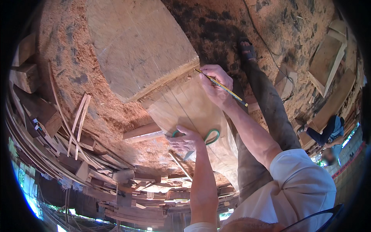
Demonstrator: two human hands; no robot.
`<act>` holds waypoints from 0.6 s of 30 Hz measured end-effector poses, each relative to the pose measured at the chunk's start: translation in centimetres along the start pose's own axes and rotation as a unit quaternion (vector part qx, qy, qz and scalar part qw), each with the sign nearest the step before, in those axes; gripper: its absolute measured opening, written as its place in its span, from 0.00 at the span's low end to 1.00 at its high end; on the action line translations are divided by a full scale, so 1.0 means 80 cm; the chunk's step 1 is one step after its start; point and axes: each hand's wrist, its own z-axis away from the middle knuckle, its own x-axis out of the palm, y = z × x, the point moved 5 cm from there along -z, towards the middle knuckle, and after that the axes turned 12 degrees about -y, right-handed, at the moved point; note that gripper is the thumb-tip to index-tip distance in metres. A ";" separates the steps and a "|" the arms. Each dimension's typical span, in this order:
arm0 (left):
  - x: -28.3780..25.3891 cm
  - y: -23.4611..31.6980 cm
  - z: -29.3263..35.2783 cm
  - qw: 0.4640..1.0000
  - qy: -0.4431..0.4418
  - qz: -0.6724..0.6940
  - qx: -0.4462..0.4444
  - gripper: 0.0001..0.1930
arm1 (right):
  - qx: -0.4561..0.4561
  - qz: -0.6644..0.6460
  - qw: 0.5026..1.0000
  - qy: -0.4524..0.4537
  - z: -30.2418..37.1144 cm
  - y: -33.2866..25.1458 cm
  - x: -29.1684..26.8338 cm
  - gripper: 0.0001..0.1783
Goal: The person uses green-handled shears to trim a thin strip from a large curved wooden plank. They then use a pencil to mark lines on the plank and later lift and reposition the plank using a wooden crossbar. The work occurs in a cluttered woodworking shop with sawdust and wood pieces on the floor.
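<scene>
A yellow-and-black pencil (226, 89) is pinched in my right hand (217, 85), its tip at the near right corner of a thick wooden slab (143, 50). Against that slab's near edge lies a thinner, paler wooden piece (193, 104) with dark straight lines drawn along it. My left hand (186, 140) rests on the pale piece near its left edge. Under and around those fingers is a pair of scissors (212, 136) with green loop handles; a grey blade tip shows below the hand. How firmly the fingers hold the scissors is partly hidden.
Sawdust (96, 104) covers the ground. Scrap boards (50, 112) pile up on the left and below. A dark cable (266, 42) runs past my sandalled foot (247, 48). Wooden blocks (328, 58) and another person (332, 133) are at the right.
</scene>
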 end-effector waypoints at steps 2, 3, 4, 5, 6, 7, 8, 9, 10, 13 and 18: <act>0.008 -0.007 -0.003 1.000 0.011 0.010 0.011 0.41 | -0.008 -0.022 1.000 0.016 -0.007 -0.006 -0.002 0.09; 0.011 -0.012 -0.003 1.000 0.017 0.015 0.016 0.40 | -0.013 -0.033 0.999 0.023 -0.009 -0.007 -0.003 0.09; 0.011 -0.010 -0.003 1.000 0.016 0.009 0.011 0.40 | -0.013 -0.030 0.999 0.020 -0.008 -0.003 -0.002 0.09; 0.009 -0.008 -0.003 1.000 0.015 0.003 0.007 0.40 | -0.013 -0.028 0.999 0.016 -0.007 0.002 -0.001 0.09; 0.008 -0.007 -0.002 1.000 0.014 -0.003 0.002 0.39 | -0.013 -0.025 1.000 0.013 -0.005 0.004 0.000 0.09; 0.009 -0.008 -0.003 1.000 0.019 -0.008 0.006 0.39 | -0.008 -0.022 1.000 0.004 -0.005 0.003 0.001 0.09; 0.011 -0.010 -0.003 1.000 0.023 -0.013 0.010 0.39 | -0.004 -0.019 1.000 -0.005 -0.005 0.001 0.000 0.10; 0.013 -0.012 -0.004 0.999 0.028 -0.018 0.014 0.39 | 0.000 -0.017 1.000 -0.014 -0.006 -0.001 0.000 0.10; 0.011 -0.011 -0.003 1.000 0.019 -0.021 0.008 0.40 | -0.007 -0.032 0.999 -0.004 -0.006 -0.002 -0.002 0.11; 0.008 -0.008 -0.002 1.000 0.009 -0.019 0.004 0.40 | -0.019 -0.061 0.998 0.017 -0.007 -0.002 -0.005 0.11; 0.010 -0.008 -0.003 0.999 0.027 -0.001 0.030 0.40 | -0.028 -0.022 0.999 0.010 -0.009 -0.005 -0.003 0.11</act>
